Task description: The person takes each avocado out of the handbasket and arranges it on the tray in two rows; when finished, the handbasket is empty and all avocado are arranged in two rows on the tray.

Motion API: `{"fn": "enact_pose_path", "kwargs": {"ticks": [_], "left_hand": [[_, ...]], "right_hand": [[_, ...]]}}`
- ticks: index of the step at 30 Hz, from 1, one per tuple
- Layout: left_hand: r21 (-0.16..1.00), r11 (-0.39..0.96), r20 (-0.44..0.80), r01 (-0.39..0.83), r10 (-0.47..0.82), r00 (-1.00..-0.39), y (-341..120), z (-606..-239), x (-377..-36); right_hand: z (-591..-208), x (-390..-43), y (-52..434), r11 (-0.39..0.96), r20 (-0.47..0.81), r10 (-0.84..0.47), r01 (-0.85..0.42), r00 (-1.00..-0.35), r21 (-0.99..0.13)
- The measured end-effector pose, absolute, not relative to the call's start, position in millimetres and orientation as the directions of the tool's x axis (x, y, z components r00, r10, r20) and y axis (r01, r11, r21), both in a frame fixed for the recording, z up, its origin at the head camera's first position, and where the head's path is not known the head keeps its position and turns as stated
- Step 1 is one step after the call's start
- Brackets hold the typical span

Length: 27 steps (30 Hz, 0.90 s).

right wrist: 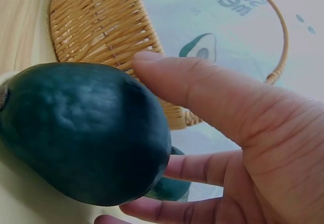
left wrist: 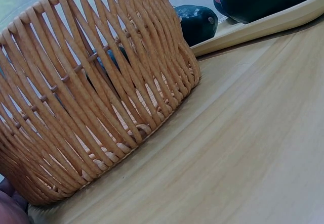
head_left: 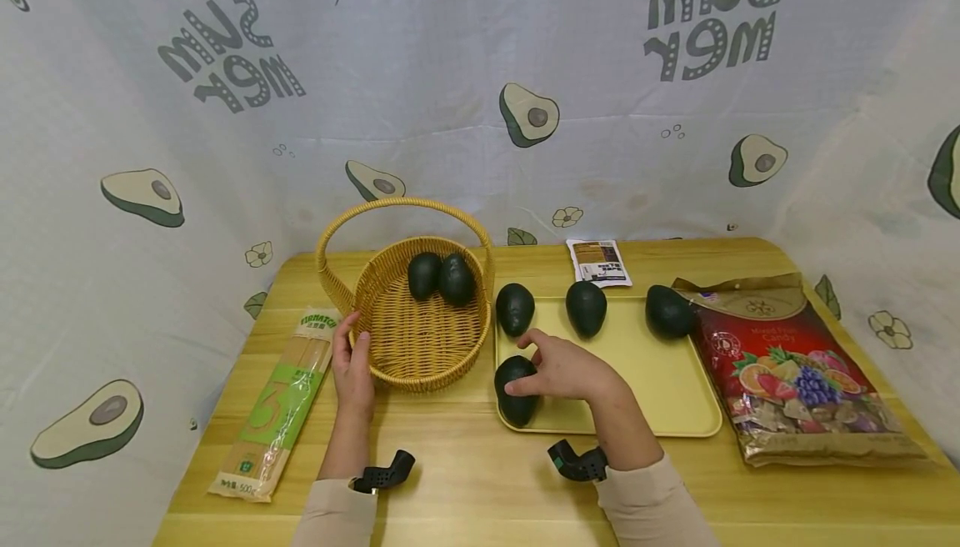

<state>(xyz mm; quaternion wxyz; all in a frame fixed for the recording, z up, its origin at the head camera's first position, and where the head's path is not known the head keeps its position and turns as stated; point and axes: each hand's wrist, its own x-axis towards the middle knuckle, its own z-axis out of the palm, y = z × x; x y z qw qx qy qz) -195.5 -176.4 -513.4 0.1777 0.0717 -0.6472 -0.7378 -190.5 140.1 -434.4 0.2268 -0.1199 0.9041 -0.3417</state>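
My right hand (head_left: 566,368) has its thumb and fingers around a dark green avocado (head_left: 516,405) at the near left corner of the yellow tray (head_left: 637,397). In the right wrist view this avocado (right wrist: 81,133) fills the left side, with the thumb (right wrist: 187,80) along its upper edge and other fingertips at its far end. My left hand (head_left: 352,372) rests against the left side of the wicker basket (head_left: 427,380), fingers fairly straight and thumb apart from them. Inside the basket lie two avocados (head_left: 456,280). Three more avocados (head_left: 586,309) sit along the tray's far side.
A pack of noodles (head_left: 277,405) lies left of the basket. To the right, a red candy bag (head_left: 802,372) borders the tray. Behind the tray lies a small white-and-brown packet (head_left: 598,263). The basket's tall handle (head_left: 405,202) arches over its far side, near the curtain (head_left: 450,72).
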Motion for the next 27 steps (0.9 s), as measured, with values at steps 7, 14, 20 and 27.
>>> {"fn": "enact_pose_path", "kwargs": {"ticks": [7, 14, 20, 27], "left_hand": [[0.981, -0.090, 0.131, 0.174, -0.361, -0.923, -175, -513, -195], [0.982, -0.079, 0.132, 0.171, -0.364, -0.922, -176, -514, -196], [0.982, -0.076, 0.136, 0.174, -0.362, -0.922, -176, -515, -196], [0.979, -0.082, 0.146, 0.188, -0.363, -0.920, -175, -513, -195]], "right_hand": [[-431, -190, 141, 0.731, -0.302, -0.370, -0.074, -0.879, -0.679], [-430, -189, 142, 0.734, -0.286, -0.366, -0.086, -0.885, -0.674], [-428, -189, 140, 0.722, -0.226, -0.353, -0.111, -0.908, -0.683], [-417, -182, 131, 0.691, -0.112, -0.356, -0.180, -0.928, -0.700]]}}
